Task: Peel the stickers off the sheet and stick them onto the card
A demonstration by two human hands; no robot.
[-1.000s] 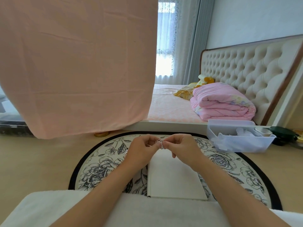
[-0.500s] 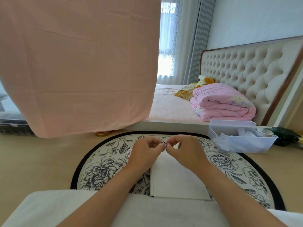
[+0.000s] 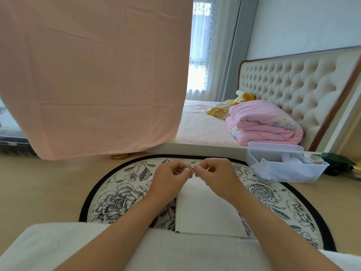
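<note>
Round black-rimmed floral mat (image 3: 121,200) carries white rectangular card (image 3: 207,216), near centre. Left hand (image 3: 171,178) and right hand (image 3: 216,174), fingers curled, both pinch small dark-edged sticker (image 3: 188,169) above card's far edge. Risk: thin sticker may fold onto itself or cling to a fingertip if tugged unevenly.

Tufted bed (image 3: 293,90), curtained window (image 3: 199,45), wooden floor (image 3: 39,192).

Pale floor (image 3: 48,192) under a round, black-rimmed floral mat (image 3: 117,200). On the mat, a white card (image 3: 205,212) lying flat near the middle, a small printed cutout (image 3: 150,178) just left of it. Right of the mat, a clear plastic bin (image 3: 283,169) on the floor; beyond its far edge, a gold lid (image 3: 119,156).
</note>
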